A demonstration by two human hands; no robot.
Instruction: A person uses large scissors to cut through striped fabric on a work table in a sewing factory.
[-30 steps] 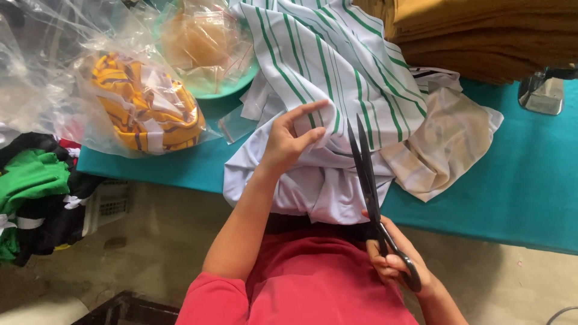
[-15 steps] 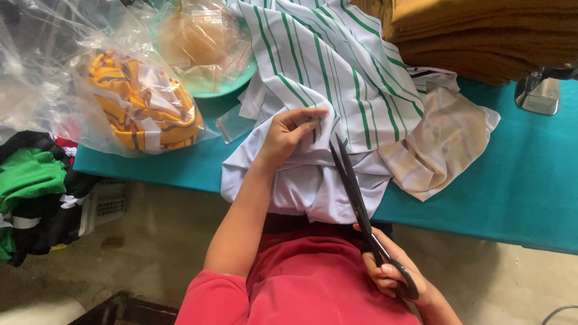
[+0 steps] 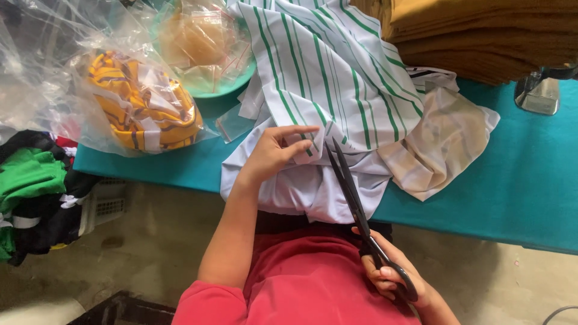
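From the head view, the left hand (image 3: 274,153) lies on the white, green-striped cloth (image 3: 328,78), its fingers pinching a fold of it at the counter (image 3: 518,180) edge. The right hand (image 3: 391,274) has its grip closed through the handles of long black scissors (image 3: 355,204), the blades nearly together with their tips touching the cloth just beside the left fingertips. A clear bag of yellow striped fabric (image 3: 141,105) sits to the left, a stack of brown fabric (image 3: 481,36) behind.

Matt black scissors (image 3: 352,192), striped cloth (image 3: 325,66)
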